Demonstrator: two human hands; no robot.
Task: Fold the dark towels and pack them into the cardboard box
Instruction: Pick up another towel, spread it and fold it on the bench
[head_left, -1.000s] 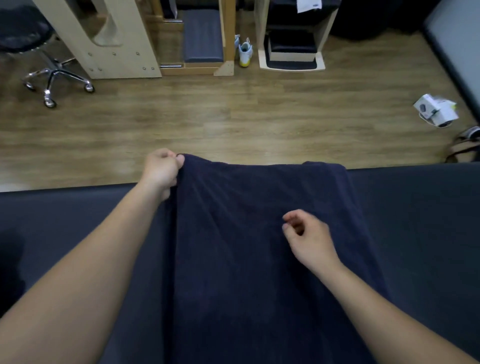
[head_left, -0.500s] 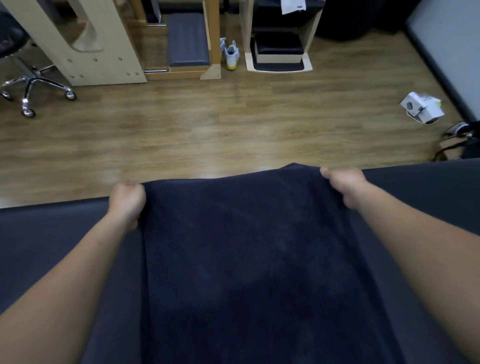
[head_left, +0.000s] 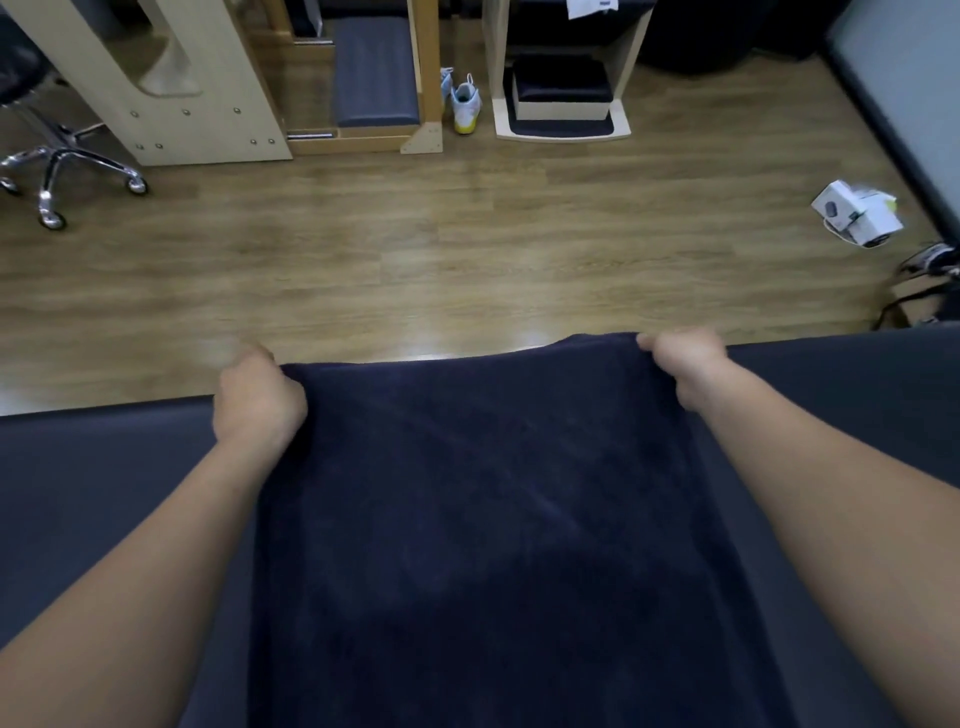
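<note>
A dark navy towel (head_left: 498, 519) lies spread lengthwise over a dark padded table (head_left: 104, 467), its far edge reaching the table's far rim. My left hand (head_left: 257, 402) grips the towel's far left corner. My right hand (head_left: 685, 366) grips the far right corner, its fingers curled over the edge. The far edge between my hands is stretched and slightly raised. No cardboard box is in view.
Beyond the table is a wooden floor (head_left: 467, 249). A chrome chair base (head_left: 57, 171) stands at the far left, wooden furniture (head_left: 208, 104) and a pair of shoes (head_left: 462, 104) at the back, and small white boxes (head_left: 857, 213) on the floor at right.
My right hand moved from the towel's middle to the far right corner and took hold of it. Both hands now hold the far edge stretched between them.
</note>
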